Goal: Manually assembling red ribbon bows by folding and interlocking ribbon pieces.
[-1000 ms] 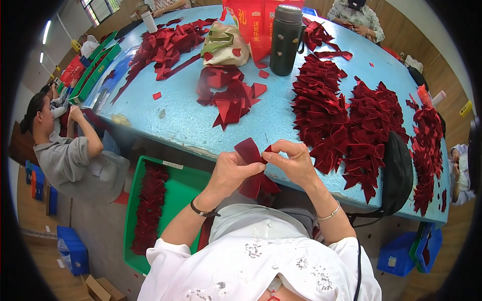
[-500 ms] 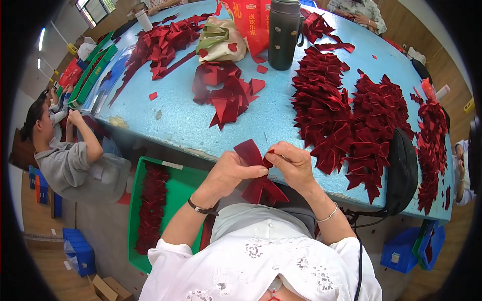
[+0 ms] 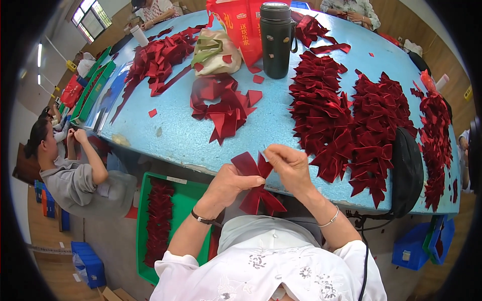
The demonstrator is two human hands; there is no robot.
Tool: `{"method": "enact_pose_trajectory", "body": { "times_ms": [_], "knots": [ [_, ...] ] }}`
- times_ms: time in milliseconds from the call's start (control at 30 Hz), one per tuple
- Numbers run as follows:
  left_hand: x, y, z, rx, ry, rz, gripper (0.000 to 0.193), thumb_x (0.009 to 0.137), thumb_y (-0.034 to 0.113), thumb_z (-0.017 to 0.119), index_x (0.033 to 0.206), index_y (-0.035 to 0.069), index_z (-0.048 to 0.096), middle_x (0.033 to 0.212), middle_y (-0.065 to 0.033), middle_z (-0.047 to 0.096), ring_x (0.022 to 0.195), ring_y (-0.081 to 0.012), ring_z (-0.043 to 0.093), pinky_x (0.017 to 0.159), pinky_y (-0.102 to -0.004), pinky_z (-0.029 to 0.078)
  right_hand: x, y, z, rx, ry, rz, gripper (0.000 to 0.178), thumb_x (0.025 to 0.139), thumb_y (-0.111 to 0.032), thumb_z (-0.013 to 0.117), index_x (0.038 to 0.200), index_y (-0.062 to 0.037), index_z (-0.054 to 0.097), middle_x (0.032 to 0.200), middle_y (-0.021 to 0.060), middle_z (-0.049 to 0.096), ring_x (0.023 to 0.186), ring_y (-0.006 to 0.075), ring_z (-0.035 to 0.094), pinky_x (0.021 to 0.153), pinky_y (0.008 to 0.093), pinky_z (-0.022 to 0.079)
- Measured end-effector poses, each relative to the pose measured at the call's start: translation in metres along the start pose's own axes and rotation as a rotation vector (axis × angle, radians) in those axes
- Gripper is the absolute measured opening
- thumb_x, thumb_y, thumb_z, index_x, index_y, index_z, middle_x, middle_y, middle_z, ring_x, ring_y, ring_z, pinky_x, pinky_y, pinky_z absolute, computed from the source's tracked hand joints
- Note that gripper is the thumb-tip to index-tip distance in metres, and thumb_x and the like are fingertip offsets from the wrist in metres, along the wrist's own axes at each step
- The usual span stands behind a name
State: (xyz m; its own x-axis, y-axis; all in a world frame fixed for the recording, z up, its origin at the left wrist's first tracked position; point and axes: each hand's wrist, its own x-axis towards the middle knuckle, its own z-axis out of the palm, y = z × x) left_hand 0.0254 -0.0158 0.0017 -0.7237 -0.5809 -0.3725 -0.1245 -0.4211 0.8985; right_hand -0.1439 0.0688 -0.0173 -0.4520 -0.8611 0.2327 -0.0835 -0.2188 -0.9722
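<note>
A dark red velvet ribbon bow (image 3: 262, 199) is in front of me at the table's near edge, pinched at its middle by my left hand (image 3: 227, 184). Its loops and tails fan out above and below my thumb. My right hand (image 3: 288, 168) is closed in a pinch beside the bow's upper right end. Whatever its fingertips hold is too small to make out. Finished-looking bows (image 3: 321, 120) lie in overlapping rows to the right on the blue table (image 3: 173, 143). Loose red ribbon pieces (image 3: 221, 108) are heaped beyond my left hand.
A dark flask (image 3: 275, 45), a red bag (image 3: 236, 25) and a cloth bag (image 3: 217, 52) stand at the back. A black pouch (image 3: 407, 165) hangs over the right edge. Lower left, a green crate (image 3: 188, 200) contains a bow row. A co-worker (image 3: 75, 175) sits left.
My right hand has drawn away from the bow's middle, up and slightly right, still pinched. My left hand keeps its hold. The whole view has tilted a little, shifting the near things downward.
</note>
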Motion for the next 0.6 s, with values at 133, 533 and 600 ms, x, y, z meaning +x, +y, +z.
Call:
{"method": "enact_pose_trajectory", "body": {
  "times_ms": [133,533,600],
  "knots": [
    [-0.008,0.005,-0.002,-0.007,0.024,0.020,0.011,0.076,0.005,0.079,0.081,-0.001,0.072,0.075,0.0010,0.065,0.065,-0.0052,0.054,0.057,-0.0229,0.040,0.012,-0.009,-0.012,0.083,0.060,0.011,0.014,0.091,-0.010,0.069,0.096,0.0026,0.068,0.079,0.0016,0.064,0.074,0.0074,0.058,0.065,0.0233,0.048],
    [-0.007,-0.005,-0.010,0.067,-0.028,0.019,0.021,0.077,-0.004,0.075,0.098,-0.003,0.071,0.093,-0.0096,0.072,0.082,-0.0137,0.068,0.077,-0.0264,0.054,0.001,-0.019,-0.008,0.112,-0.371,0.194,0.011,0.086,-0.006,0.073,0.095,0.0005,0.071,0.082,0.0032,0.068,0.075,0.0080,0.060,0.067,0.0235,0.050],
    [-0.007,-0.005,-0.013,0.126,-0.006,0.021,0.023,0.077,-0.003,0.075,0.100,-0.004,0.071,0.095,-0.0100,0.072,0.084,-0.0142,0.068,0.079,-0.0266,0.054,0.001,-0.019,-0.005,0.062,-0.370,0.155,0.009,0.086,-0.005,0.073,0.093,-0.0002,0.072,0.081,0.0024,0.068,0.074,0.0073,0.060,0.066,0.0233,0.050]
  ]
}}
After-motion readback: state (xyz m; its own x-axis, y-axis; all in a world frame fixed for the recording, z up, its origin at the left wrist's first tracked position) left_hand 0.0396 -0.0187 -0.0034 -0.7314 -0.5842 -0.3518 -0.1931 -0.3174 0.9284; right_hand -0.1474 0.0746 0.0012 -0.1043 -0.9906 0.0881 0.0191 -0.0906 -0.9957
